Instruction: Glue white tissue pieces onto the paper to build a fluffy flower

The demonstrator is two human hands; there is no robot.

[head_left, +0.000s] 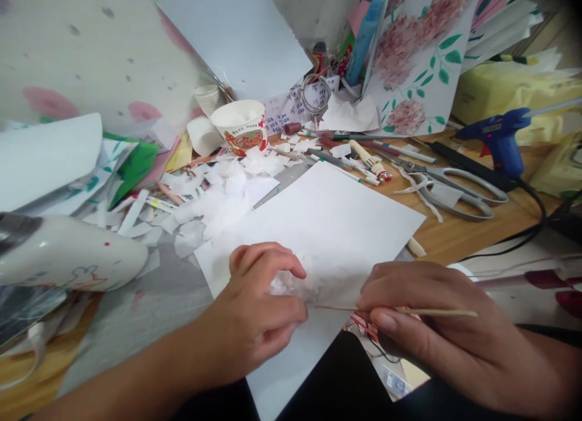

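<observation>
My right hand pinches a thin wooden stick between thumb and fingers. The stick lies nearly level, its fine tip pointing left toward my other hand. My left hand is curled, thumb and forefinger bent around a translucent, whitish clump. What exactly this clump is, I cannot make out; part of it is hidden by the fingers. Both hands are over a white sheet of paper, which lies at an angle on the table. The stick's tip is close to the clump; whether they touch, I cannot tell.
Torn paper scraps are heaped behind my left hand, near a paper cup. A white bottle lies at left. On the right are large scissors, a blue glue gun with its cord, and several pens.
</observation>
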